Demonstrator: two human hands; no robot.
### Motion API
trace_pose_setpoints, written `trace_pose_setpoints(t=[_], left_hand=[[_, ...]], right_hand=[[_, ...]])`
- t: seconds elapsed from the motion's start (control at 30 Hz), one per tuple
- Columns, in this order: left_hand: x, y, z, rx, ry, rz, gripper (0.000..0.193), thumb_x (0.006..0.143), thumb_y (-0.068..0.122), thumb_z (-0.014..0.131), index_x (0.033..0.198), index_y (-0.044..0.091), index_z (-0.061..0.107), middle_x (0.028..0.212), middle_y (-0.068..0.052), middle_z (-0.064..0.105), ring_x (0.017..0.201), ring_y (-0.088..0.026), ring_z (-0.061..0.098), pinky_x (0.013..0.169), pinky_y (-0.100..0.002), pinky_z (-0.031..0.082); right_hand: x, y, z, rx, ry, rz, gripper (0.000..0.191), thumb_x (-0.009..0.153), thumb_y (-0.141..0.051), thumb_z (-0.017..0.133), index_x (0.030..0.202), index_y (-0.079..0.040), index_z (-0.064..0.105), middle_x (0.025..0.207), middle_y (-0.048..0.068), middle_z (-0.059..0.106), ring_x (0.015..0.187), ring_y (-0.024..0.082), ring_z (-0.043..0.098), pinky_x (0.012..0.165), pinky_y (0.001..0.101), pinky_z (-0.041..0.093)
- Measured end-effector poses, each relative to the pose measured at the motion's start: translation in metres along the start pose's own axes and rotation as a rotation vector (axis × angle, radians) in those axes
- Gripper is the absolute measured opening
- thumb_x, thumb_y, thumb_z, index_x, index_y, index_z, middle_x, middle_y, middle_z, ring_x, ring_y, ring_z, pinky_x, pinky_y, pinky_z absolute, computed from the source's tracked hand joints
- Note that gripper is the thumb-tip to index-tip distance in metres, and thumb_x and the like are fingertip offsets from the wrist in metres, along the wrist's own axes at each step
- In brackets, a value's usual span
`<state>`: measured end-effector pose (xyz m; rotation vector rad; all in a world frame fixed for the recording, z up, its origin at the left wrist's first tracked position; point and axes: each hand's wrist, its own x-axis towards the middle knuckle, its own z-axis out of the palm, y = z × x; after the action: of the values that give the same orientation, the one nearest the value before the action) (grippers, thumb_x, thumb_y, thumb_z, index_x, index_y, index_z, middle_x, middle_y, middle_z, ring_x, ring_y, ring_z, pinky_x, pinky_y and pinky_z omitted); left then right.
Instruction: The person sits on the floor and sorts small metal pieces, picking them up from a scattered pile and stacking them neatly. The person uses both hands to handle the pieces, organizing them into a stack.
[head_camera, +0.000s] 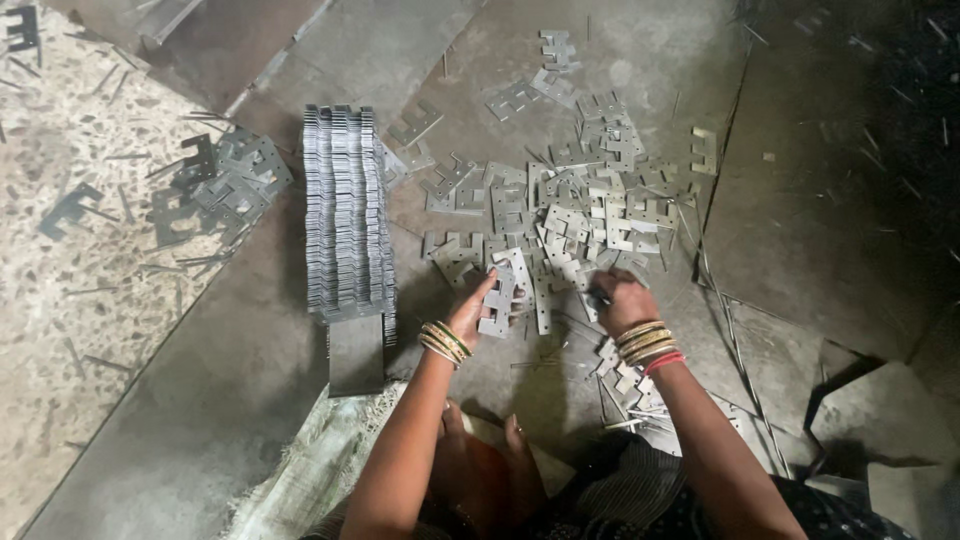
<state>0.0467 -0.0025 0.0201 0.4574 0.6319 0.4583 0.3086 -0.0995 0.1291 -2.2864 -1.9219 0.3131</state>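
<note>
A loose heap of flat grey metal stampings (585, 205) lies spread on the floor in front of me. My left hand (474, 307) holds a small bundle of these metal plates (500, 296) at the heap's near edge. My right hand (618, 298) rests on the heap's near side, fingers curled onto a plate there; what it grips is partly hidden. Bangles ring both wrists. A long neat row of stacked plates (347, 210) stands on edge to the left of my left hand.
Another small pile of plates (222, 180) lies on the speckled floor at far left. More plates (625, 375) sit under my right wrist. Thin metal strips (735, 330) run along the floor at right. A woven sack (320, 465) lies near my knees.
</note>
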Motion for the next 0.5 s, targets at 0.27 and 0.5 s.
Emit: trace_pose_setpoints(t=[0.27, 0.5], left_hand=[[-0.007, 0.008, 0.001, -0.110, -0.147, 0.092, 0.076, 0.096, 0.070, 0.050, 0.135, 0.006, 0.062, 0.111, -0.012, 0.076, 0.092, -0.027, 0.074, 0.081, -0.042, 0.062], [-0.008, 0.002, -0.019, -0.132, -0.055, 0.061, 0.060, 0.097, 0.053, 0.062, 0.139, 0.009, 0.061, 0.121, -0.007, 0.074, 0.106, -0.022, 0.072, 0.093, -0.041, 0.058]], right_hand=[[0.001, -0.037, 0.002, 0.043, 0.165, -0.036, 0.055, 0.078, -0.029, 0.077, 0.126, -0.008, 0.060, 0.121, 0.020, 0.064, 0.103, 0.041, 0.066, 0.080, 0.0506, 0.057], [-0.007, -0.007, 0.060, -0.211, -0.120, 0.146, 0.045, 0.091, -0.022, 0.061, 0.130, -0.001, 0.054, 0.107, 0.025, 0.071, 0.093, 0.042, 0.074, 0.082, 0.0519, 0.061]])
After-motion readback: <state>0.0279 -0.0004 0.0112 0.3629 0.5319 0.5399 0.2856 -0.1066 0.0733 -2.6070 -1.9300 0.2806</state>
